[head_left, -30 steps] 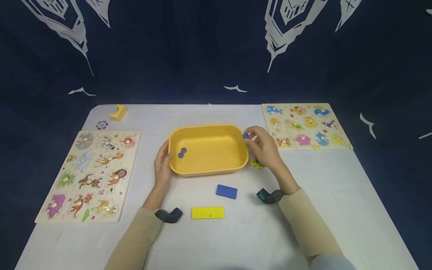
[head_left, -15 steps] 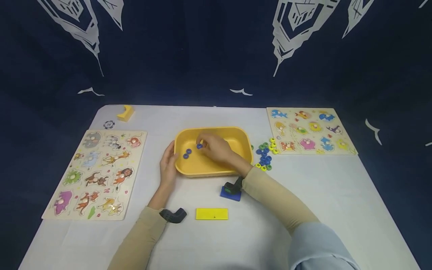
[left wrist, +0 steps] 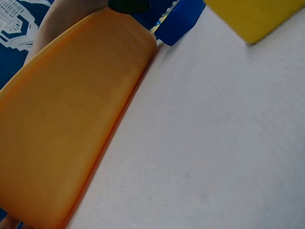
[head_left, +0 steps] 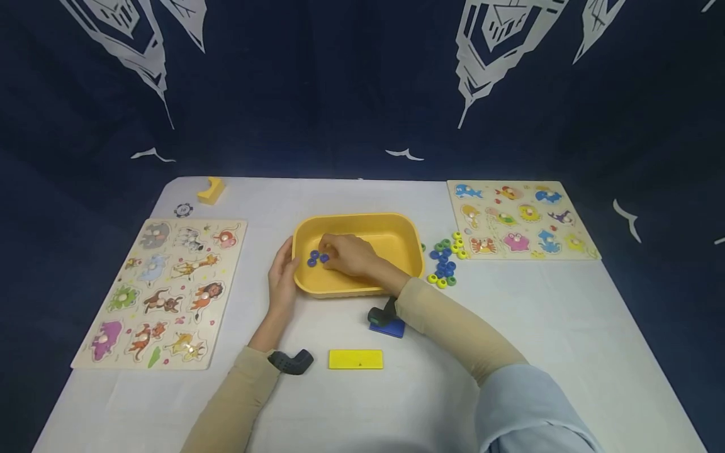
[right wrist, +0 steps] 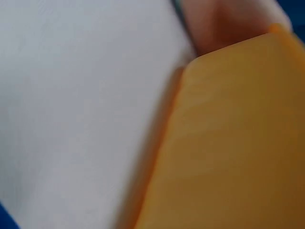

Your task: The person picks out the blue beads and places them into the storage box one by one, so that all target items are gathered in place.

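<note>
A yellow plastic tray [head_left: 391, 236] stands mid-table. My left hand [head_left: 282, 277] holds its left end, the thumb at the rim and the other fingers along the outer wall. Inside the tray, my right hand [head_left: 352, 255] pinches a small blue bead [head_left: 325, 258] low over the floor. Right beside that bead lie two more blue beads [head_left: 312, 262], near the left wall. In the left wrist view the tray's outer side [left wrist: 71, 109] fills the left half. The right wrist view has the tray's wall [right wrist: 228, 143] too, while the right hand's fingertips are hidden there.
Right of the tray lie several blue, green and yellow beads [head_left: 445, 267]. In front are a blue block [head_left: 393, 329], partly covered by the right wrist camera, and a yellow block [head_left: 355, 359]. Animal puzzle boards [head_left: 164, 277] flank both sides. A yellow notched block [head_left: 211, 190] sits back left.
My right hand has carried a blue bead from the tray's right edge leftward into it, then lower beside the other two. The left hand stays at the tray; the head view has shifted slightly.
</note>
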Available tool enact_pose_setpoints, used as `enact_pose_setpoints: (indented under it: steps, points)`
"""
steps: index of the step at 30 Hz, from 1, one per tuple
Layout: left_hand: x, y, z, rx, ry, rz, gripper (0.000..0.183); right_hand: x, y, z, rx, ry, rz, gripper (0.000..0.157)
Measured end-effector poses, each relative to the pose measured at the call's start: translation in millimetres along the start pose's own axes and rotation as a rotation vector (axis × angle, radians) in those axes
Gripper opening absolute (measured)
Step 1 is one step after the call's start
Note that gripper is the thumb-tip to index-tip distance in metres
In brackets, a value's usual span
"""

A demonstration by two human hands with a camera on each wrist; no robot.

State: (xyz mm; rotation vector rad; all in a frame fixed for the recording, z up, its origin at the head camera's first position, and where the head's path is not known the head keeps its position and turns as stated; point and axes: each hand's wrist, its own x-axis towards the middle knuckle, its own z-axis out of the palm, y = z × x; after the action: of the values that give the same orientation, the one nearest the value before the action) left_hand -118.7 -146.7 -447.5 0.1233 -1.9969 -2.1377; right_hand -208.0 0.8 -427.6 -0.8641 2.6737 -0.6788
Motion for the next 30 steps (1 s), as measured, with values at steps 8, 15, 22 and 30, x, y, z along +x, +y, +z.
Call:
enact_pose_setpoints:
  steps: [8,15,22,30]
  points:
    - [0.0,-6.8,0.9,0.025,0.008,-0.022,0.046,-54.7,19.9,-27.4,0.152,0.342,-0.087,0.022]
    - [6.8,-24.1,-4.6,0.034,0.015,-0.016,0.045,-122.3,75.1,-44.7,0.287,0.561,-0.013,0.026]
    - [7.6,-26.3,-7.8,0.061,0.018,0.007,0.045,-160.6,130.8,-39.9,0.300,0.732,0.186,0.025]
    - [7.3,-25.7,-5.3,0.035,0.012,-0.007,0.045,-175.2,161.0,-22.1,0.313,0.725,0.324,0.026]
